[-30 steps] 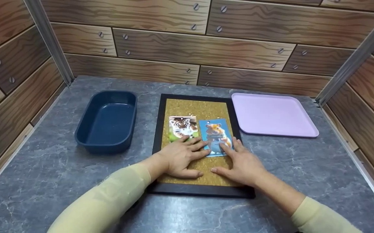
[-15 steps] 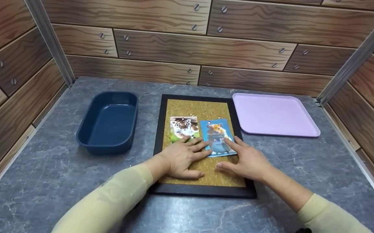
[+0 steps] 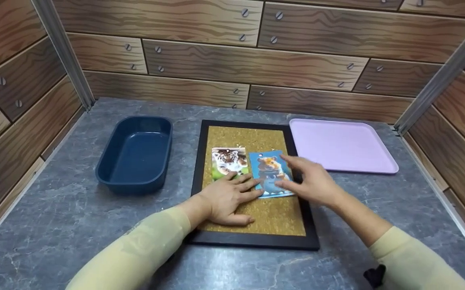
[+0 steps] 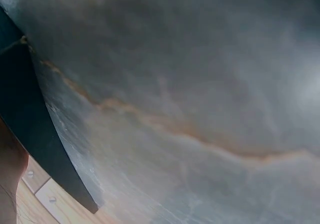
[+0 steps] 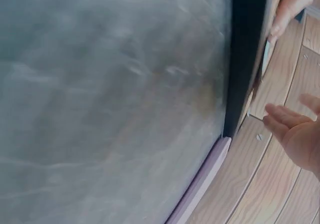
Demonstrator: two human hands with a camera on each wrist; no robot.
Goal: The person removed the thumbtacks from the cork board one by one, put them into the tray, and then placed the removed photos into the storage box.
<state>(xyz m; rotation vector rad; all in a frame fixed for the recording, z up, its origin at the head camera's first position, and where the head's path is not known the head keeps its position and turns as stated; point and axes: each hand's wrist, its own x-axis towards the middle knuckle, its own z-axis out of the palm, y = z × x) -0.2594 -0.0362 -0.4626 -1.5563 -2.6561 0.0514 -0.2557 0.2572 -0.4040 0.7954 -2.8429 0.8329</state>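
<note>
A black-framed cork board (image 3: 272, 219) lies on the table in the head view. Two picture cards are on it side by side: a tiger card (image 3: 229, 158) at left and a blue hamster card (image 3: 264, 174) at right, each with a small pin near its top. My left hand (image 3: 230, 200) rests flat with fingers spread, its fingertips over the lower edges of both cards. Over the hamster card's right side is my right hand (image 3: 313, 182), thumb and fingers apart, holding nothing. The right wrist view shows this right hand (image 5: 297, 136) raised off the board.
A deep blue plastic bin (image 3: 135, 157) stands left of the board. To the right lies a flat lilac tray (image 3: 343, 147), its near-left corner close to the board's frame. Wood-patterned walls (image 3: 200, 60) enclose the grey marbled table (image 3: 47, 225).
My right hand has lifted off the hamster card and moved up and to the right, uncovering more of it. The left hand stays in place on the board.
</note>
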